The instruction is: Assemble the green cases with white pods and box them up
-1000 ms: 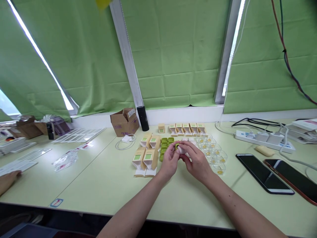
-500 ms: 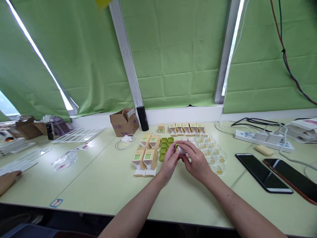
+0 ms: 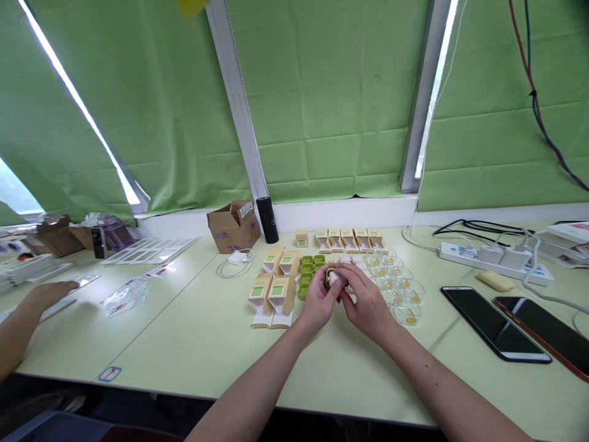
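Note:
My left hand (image 3: 318, 302) is closed around a small green case (image 3: 328, 274) over the middle of the table. A rounded white piece (image 3: 337, 279) sits at the case's opening, under my left thumb. The fingers of my right hand (image 3: 368, 305) are bent in against the same white piece from the right. Their tips partly hide it. Just left of my hands stand several green square cases (image 3: 304, 278) in rows. On the right are several clear plastic shells (image 3: 407, 314) with yellow spots. Some white pieces (image 3: 357, 261) lie behind my right hand.
Open paper boxes (image 3: 278, 293) with green labels stand left, more boxes (image 3: 348, 240) behind. A cardboard carton (image 3: 234, 231) and black cylinder (image 3: 267, 220) stand farther back. Two phones (image 3: 492, 322), a power strip (image 3: 497, 261) and cables lie right. Another person's hand (image 3: 50, 296) is far left.
The green case in my left hand has tilted, so its opening and the white piece show more. The other person's hand has moved farther in over the table at the left.

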Demonstrator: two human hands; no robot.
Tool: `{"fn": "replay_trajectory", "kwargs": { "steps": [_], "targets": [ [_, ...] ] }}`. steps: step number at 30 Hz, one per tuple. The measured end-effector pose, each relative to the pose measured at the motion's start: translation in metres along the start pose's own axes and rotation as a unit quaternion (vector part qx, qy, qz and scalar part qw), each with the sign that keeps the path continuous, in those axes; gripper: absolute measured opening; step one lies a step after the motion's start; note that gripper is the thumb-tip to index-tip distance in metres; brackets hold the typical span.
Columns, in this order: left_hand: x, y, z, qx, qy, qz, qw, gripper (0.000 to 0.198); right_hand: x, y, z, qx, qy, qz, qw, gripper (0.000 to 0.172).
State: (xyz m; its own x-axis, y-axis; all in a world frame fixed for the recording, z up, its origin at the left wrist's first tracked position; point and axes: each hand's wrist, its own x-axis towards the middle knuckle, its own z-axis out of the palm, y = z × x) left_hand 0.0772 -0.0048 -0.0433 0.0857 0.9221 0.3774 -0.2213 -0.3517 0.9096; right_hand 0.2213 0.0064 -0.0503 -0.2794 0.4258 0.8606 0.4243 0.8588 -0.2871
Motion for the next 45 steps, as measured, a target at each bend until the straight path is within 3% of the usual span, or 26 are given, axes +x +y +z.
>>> {"fn": "replay_trajectory", "kwargs": {
  "steps": [24, 30, 32, 37, 45],
  "targets": [
    [-0.002, 0.007, 0.001, 0.013, -0.007, 0.009, 1.0, 0.059, 0.001, -0.002, 0.0, 0.007, 0.006, 0.012, 1.0, 0.05],
    [-0.003, 0.012, -0.005, -0.068, -0.063, -0.002, 0.996, 0.077, 0.002, -0.004, 0.0, 0.03, 0.027, 0.082, 0.996, 0.047],
    [-0.002, 0.013, -0.008, -0.071, -0.07, -0.01, 0.995, 0.075, 0.003, -0.005, -0.001, 0.046, 0.037, 0.122, 0.991, 0.041],
    [0.003, 0.014, -0.014, -0.01, -0.037, -0.025, 0.999, 0.061, 0.006, -0.005, -0.002, 0.073, 0.048, 0.173, 0.981, 0.031],
    [0.009, 0.01, -0.017, 0.022, 0.037, -0.042, 0.998, 0.071, 0.007, -0.005, -0.008, 0.104, 0.064, 0.17, 0.978, 0.036]
  ]
}}
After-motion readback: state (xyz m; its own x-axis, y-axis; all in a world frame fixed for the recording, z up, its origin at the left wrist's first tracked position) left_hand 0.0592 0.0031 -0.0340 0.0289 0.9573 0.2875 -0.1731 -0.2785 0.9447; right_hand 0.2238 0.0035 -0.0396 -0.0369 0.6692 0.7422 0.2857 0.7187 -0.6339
